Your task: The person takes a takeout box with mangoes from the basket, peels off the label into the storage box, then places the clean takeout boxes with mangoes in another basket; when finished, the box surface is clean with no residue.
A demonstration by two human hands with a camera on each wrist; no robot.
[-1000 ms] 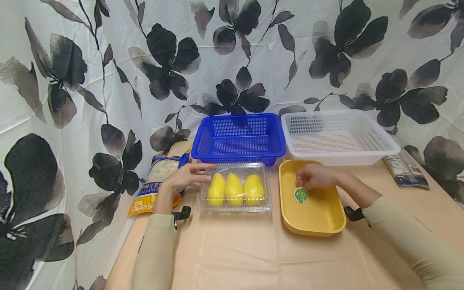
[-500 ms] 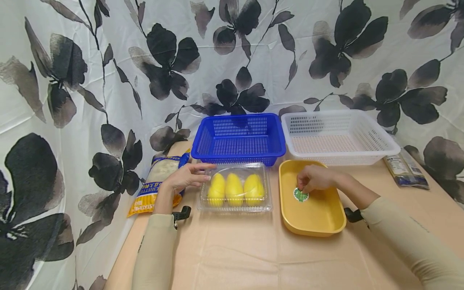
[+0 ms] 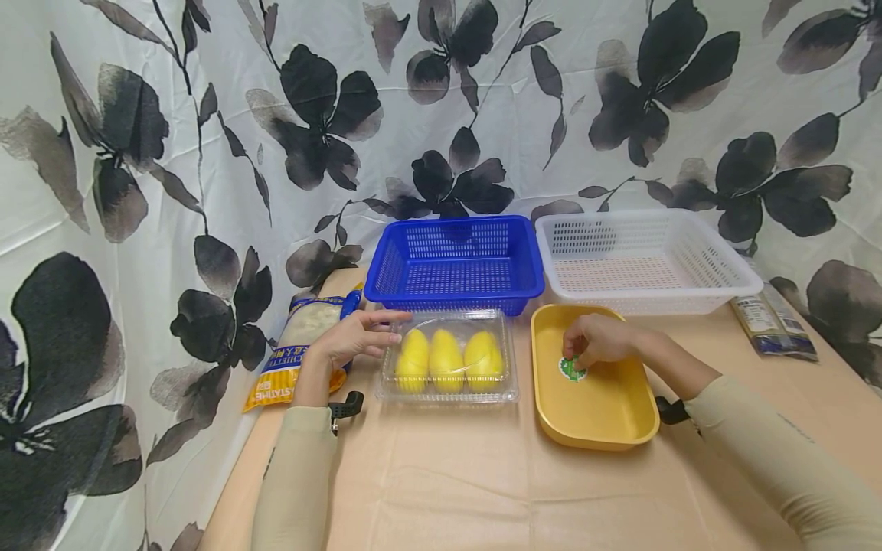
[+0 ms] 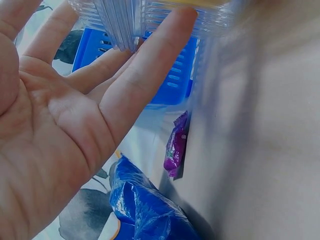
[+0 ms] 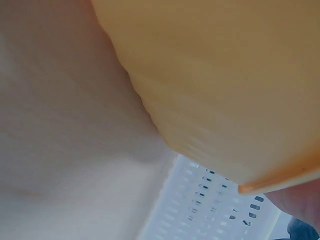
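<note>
My left hand lies at the left side of a clear plastic box, its extended fingers touching the lid. Three yellow mango-shaped fruits sit in a row inside. In the left wrist view the left hand's palm shows, fingers reaching the box's ridged wall. My right hand reaches into a yellow tray. Its curled fingertips pinch at the upper edge of a round green-and-white sticker on the tray floor, covering part of it. The right wrist view shows mostly the tray's outer wall.
A blue basket and a white basket stand side by side behind. To the left lies an orange-and-blue pasta bag; another packet lies far right. A small purple wrapped piece shows in the left wrist view.
My right fingertips shift slightly over the sticker, covering more of its upper edge now. The left hand and the box stay where they were.
</note>
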